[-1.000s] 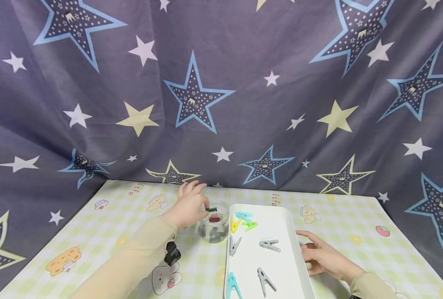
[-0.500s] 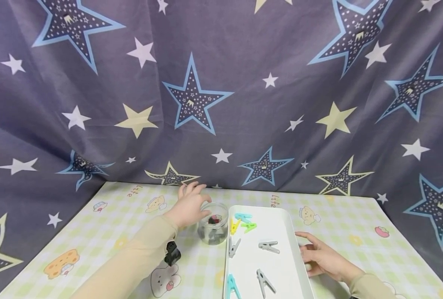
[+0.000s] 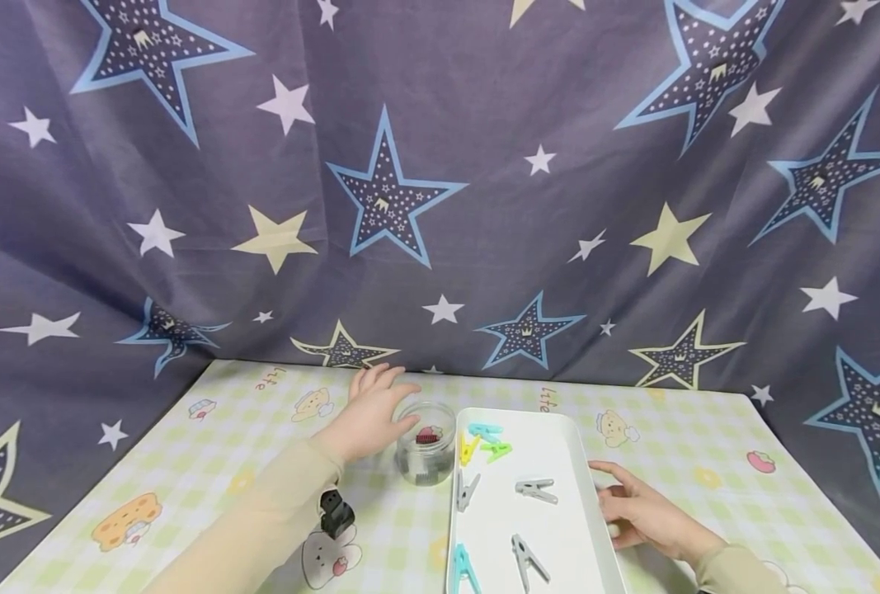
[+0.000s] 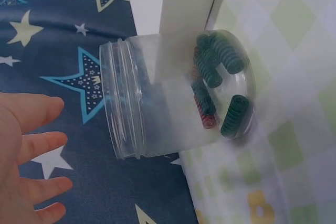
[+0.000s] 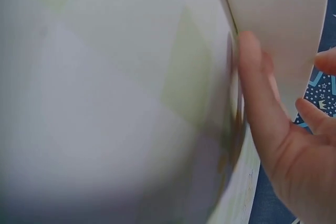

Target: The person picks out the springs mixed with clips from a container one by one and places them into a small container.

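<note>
L hand [image 3: 371, 415] hovers fingers spread just beside clear jar [image 3: 426, 452] w/ springs [image 4: 218, 59], left of white tray [image 3: 567, 429]. R hand [image 3: 643, 513], fingers relaxed, rests against tray's right wall.

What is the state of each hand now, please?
Left hand: open, beside the jar, holding nothing.
Right hand: open, fingers resting against the tray.

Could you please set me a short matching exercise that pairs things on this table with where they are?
Things:
1. clear jar
2. grey clothes pegs
3. right hand
4. hair rollers

Places:
A. inside the jar
B. against the right side of the white tray
C. left of the tray, beside the left hand
D. lying in the tray

Pairs: 1-C, 2-D, 3-B, 4-A
</note>
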Action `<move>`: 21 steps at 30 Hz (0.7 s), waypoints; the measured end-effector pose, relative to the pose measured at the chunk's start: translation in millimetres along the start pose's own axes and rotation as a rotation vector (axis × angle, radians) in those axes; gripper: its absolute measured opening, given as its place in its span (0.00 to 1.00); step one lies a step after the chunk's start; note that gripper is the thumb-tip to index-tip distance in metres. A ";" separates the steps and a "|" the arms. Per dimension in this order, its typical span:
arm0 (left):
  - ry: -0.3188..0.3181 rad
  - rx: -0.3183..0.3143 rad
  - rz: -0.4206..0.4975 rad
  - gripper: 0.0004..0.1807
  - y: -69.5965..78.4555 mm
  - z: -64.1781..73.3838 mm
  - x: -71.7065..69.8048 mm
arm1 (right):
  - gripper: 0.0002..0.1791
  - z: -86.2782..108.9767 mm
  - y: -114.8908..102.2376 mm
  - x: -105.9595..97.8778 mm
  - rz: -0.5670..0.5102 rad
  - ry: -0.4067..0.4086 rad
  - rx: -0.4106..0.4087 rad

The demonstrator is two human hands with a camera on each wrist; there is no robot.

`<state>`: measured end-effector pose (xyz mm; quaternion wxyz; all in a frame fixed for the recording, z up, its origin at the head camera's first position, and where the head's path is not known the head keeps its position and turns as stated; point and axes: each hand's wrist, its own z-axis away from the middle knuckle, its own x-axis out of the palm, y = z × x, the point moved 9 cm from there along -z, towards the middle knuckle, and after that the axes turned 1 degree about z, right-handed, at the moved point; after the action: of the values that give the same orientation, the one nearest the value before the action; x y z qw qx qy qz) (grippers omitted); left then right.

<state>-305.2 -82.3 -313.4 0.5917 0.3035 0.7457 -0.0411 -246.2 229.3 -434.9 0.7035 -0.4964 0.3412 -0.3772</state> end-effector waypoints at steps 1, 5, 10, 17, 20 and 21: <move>0.008 0.003 0.004 0.22 0.2 1.4 -1.2 | 0.45 -0.1 -0.3 -0.1 0.004 0.001 -0.001; 0.054 0.007 0.011 0.24 -0.1 6.4 -6.2 | 0.44 1.3 -1.3 -3.2 0.036 0.015 -0.010; 0.122 -0.004 0.008 0.27 -2.2 12.8 -11.5 | 0.42 8.6 -4.5 -17.0 0.162 0.106 -0.009; 0.224 -0.038 -0.024 0.30 -3.8 31.6 -26.2 | 0.33 21.9 -31.0 -44.2 0.455 0.341 -0.011; 0.247 -0.058 -0.037 0.30 -3.7 41.3 -31.7 | 0.32 31.9 -48.3 -51.1 0.590 0.424 -0.043; 0.251 -0.062 -0.042 0.30 -3.2 44.6 -33.2 | 0.32 35.8 -54.3 -52.4 0.636 0.453 -0.063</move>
<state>-264.7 -117.0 -297.5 0.5017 0.2723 0.8210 0.0079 -251.3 278.6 -367.6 0.6766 -0.2914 0.6361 -0.2297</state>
